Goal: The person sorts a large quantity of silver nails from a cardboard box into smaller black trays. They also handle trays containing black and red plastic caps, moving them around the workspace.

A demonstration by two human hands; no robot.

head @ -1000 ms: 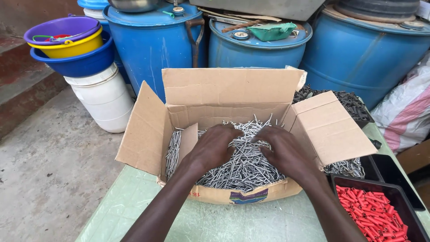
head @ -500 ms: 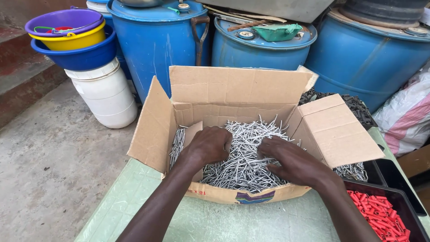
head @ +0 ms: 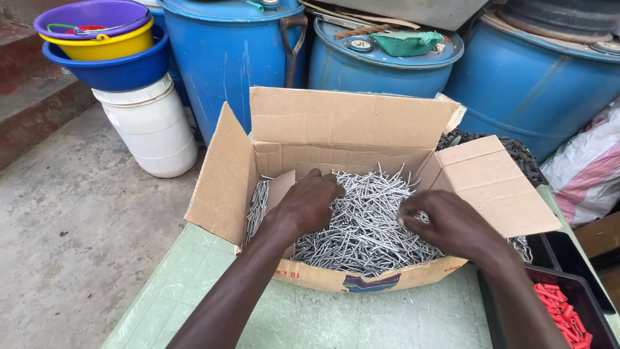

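Both hands are sunk into a heap of grey steel nails [head: 365, 223] filling an open cardboard box [head: 349, 123] on the pale green surface [head: 361, 317]. The left hand [head: 310, 203] lies palm down with fingers curled into the nails. The right hand [head: 449, 223] pinches a few nails at its fingertips.

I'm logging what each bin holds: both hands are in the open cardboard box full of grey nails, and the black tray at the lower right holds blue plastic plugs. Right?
Not quite. The head view shows the plastic plugs in the black tray are red, not blue. The rest holds: left hand and right hand are in the open cardboard box of grey nails.
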